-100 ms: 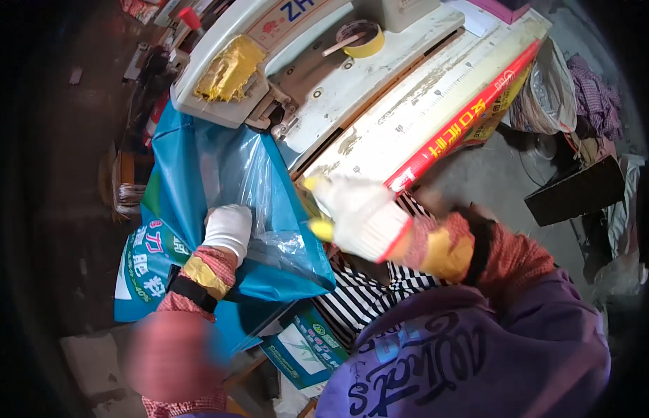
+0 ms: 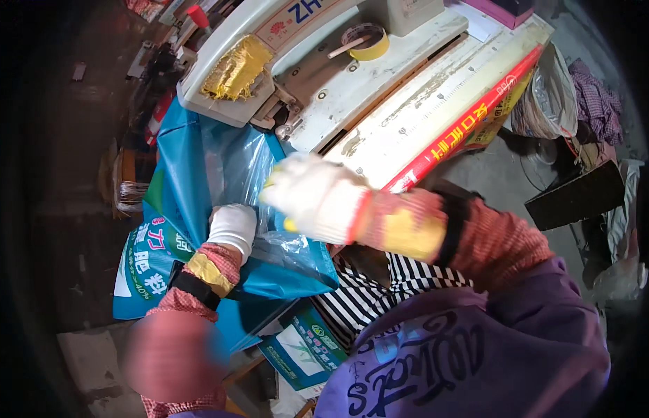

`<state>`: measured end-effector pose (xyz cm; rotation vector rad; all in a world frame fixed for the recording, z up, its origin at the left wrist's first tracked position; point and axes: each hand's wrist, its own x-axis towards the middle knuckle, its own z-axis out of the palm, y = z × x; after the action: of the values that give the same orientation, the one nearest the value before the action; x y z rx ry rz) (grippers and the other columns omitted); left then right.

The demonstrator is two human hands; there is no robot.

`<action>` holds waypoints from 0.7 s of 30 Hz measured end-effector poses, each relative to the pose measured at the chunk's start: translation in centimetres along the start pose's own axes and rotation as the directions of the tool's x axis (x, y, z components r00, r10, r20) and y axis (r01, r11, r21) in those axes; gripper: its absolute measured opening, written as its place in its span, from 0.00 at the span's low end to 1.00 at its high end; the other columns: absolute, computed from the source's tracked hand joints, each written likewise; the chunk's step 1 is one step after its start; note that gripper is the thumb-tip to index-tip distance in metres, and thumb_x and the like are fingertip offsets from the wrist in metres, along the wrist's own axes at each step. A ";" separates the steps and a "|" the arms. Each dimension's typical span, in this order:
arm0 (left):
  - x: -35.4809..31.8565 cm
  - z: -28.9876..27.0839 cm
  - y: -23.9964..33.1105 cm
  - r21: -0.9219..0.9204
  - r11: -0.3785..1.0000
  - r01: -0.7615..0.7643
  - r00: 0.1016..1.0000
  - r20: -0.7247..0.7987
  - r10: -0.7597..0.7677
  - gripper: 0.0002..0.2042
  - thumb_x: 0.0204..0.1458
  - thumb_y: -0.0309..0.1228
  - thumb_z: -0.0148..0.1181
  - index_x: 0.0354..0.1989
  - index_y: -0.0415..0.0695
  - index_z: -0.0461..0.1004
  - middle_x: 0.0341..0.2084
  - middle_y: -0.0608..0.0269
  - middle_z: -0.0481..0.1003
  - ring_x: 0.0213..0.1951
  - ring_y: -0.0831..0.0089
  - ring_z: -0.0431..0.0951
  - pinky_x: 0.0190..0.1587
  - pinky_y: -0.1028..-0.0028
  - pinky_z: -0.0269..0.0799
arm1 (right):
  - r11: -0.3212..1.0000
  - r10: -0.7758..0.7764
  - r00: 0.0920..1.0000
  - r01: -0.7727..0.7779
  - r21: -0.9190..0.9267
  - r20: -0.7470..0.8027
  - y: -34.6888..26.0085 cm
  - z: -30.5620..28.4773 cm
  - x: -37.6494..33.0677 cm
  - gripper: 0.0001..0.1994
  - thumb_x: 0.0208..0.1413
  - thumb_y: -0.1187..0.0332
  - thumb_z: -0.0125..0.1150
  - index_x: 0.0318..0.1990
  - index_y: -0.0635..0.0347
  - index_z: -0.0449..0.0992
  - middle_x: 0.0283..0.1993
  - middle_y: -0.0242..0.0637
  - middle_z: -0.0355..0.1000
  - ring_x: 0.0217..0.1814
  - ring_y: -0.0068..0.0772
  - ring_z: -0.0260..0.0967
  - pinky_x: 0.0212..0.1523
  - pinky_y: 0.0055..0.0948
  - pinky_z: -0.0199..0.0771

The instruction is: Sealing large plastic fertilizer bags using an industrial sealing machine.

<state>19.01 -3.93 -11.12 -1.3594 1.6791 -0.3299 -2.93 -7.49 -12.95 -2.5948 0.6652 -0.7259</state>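
Observation:
A blue woven bag (image 2: 181, 150) with a clear plastic liner (image 2: 234, 157) hangs open-mouthed below an industrial sewing machine (image 2: 234, 83). My left hand (image 2: 232, 226), in a white glove, reaches into the bag's mouth; its fingers are hidden inside. My right hand (image 2: 314, 198), in a white glove with yellow fingertips, is over the bag's right edge, close to the liner. Motion smears its fingers, so I cannot see whether it touches the liner. Another printed blue bag (image 2: 303, 348) lies lower down, beside my striped clothing (image 2: 359, 292).
On the machine's bed sits a yellow tape roll (image 2: 370, 45) with a thin stick across it. A red and yellow printed sheet (image 2: 457, 136) runs along the worktable's (image 2: 401, 104) front edge. To the right are a white sack (image 2: 547, 97), checkered cloth (image 2: 596, 97) and a dark carton (image 2: 575, 195).
My right hand has swung left, from beside the bag to over its right edge and nearer the liner. My left hand stays in the bag's mouth.

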 end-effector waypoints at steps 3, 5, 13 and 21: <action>0.5 1.1 -0.1 -0.056 0.998 -0.027 0.999 -0.021 0.025 0.10 0.53 0.29 0.51 0.36 0.44 0.80 0.35 0.52 0.80 0.40 0.61 0.81 0.39 0.63 0.74 | 0.991 -0.076 0.922 0.111 -0.073 0.379 -0.5 2.4 5.0 0.24 0.51 0.59 0.59 0.56 0.53 0.70 0.58 0.39 0.70 0.64 0.40 0.62 0.70 0.40 0.46; 0.9 1.7 0.1 -0.097 0.992 0.081 0.997 0.019 -0.080 0.11 0.54 0.30 0.50 0.37 0.44 0.80 0.36 0.54 0.80 0.40 0.59 0.81 0.40 0.63 0.74 | 1.000 -0.022 0.844 0.022 0.007 0.536 -1.0 4.2 7.6 0.21 0.53 0.56 0.54 0.52 0.55 0.74 0.52 0.40 0.74 0.60 0.44 0.67 0.66 0.43 0.56; 0.9 2.0 0.4 0.226 0.974 0.001 0.982 0.185 -0.044 0.10 0.53 0.30 0.53 0.37 0.47 0.82 0.35 0.60 0.81 0.40 0.64 0.80 0.39 0.64 0.71 | 0.977 0.191 0.743 -0.083 -0.196 0.641 0.1 1.2 6.1 0.17 0.51 0.56 0.56 0.46 0.51 0.79 0.43 0.41 0.77 0.46 0.44 0.75 0.39 0.45 0.77; 3.3 4.1 0.6 -0.011 0.957 0.289 0.915 0.297 -0.273 0.12 0.54 0.32 0.55 0.45 0.46 0.80 0.43 0.64 0.79 0.47 0.63 0.78 0.47 0.62 0.71 | 0.978 -0.181 0.920 0.205 -0.033 0.349 -1.4 2.5 4.4 0.16 0.43 0.68 0.61 0.44 0.52 0.77 0.47 0.40 0.73 0.55 0.43 0.68 0.59 0.40 0.62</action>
<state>21.91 -5.30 -15.30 -1.6102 1.2572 -0.2329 2.32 -8.14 -12.65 -2.7804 0.3341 -0.2886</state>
